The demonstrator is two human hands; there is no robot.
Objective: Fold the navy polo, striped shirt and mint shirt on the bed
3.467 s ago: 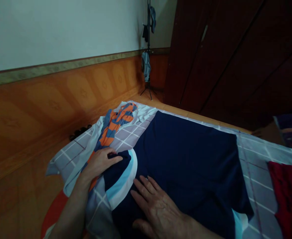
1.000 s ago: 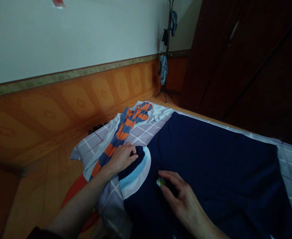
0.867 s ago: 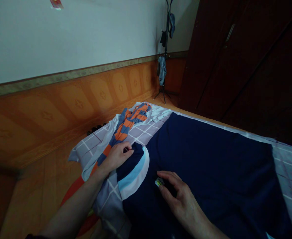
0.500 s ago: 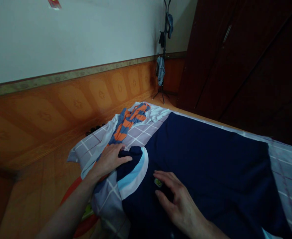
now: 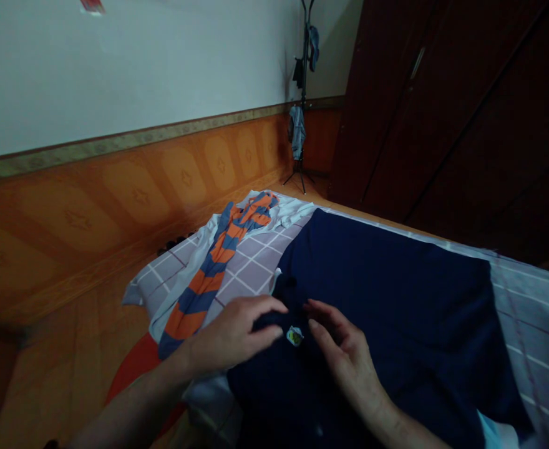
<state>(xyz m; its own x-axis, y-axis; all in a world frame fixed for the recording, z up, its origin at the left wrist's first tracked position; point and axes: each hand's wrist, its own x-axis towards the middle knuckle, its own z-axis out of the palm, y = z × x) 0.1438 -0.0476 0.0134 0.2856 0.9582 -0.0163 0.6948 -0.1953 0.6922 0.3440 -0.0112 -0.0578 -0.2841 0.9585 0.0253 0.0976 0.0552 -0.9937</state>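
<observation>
Left hand point(image 5: 281, 321) is loosely grasping shirt point(image 5: 391, 280) fabric; right hand point(image 5: 308, 313) is curling nearby, can't tell its grip; cloth is looking light, limp, probably best held by edges.

Left hand point(image 5: 237, 330): bare; wrist and visible forearm uncovered. Right hand point(image 5: 344, 349): bare; wrist and visible forearm likewise uncovered. Dark patch point(image 5: 51, 444) at the left forearm's lower end: too small to identify.
</observation>
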